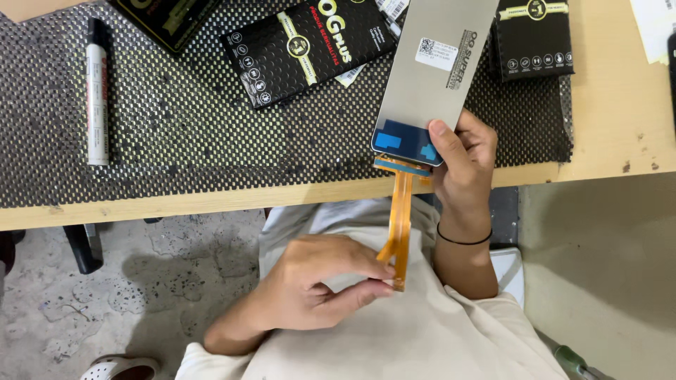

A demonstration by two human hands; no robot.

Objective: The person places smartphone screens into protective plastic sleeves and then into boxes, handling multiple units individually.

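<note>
1. Right hand [468,165] pinches the lower right corner of a flat grey rectangular display panel [440,67], thumb on top, other fingers closed behind it. The panel sits tilted over the front edge of the light wooden tabletop [612,105], its bottom end overhanging the lap.
2. Left hand [313,281] is closed in a pinch on the free end of the orange flat flex cable [401,222], which hangs from the panel's bottom edge past the tabletop edge.
3. Open room: the black perforated mat [183,119] is bare between the marker and the panel; a bare wood strip runs along the front edge and on the right side. Below the edge, both hands work over the person's lap, with concrete floor to the left.
4. Cut off: the panel's top end leaves the frame, as do the upper-left box and a white paper corner at top right. Fingers behind the panel are hidden. The cable tip is covered by the left fingers.
5. Count: 1 panel, 1 flex cable, 2 blue patches [408,144] at the panel's bottom, 3 black rectangular retail boxes [306,49], 1 white marker pen with black cap [96,95], 1 mat.
</note>
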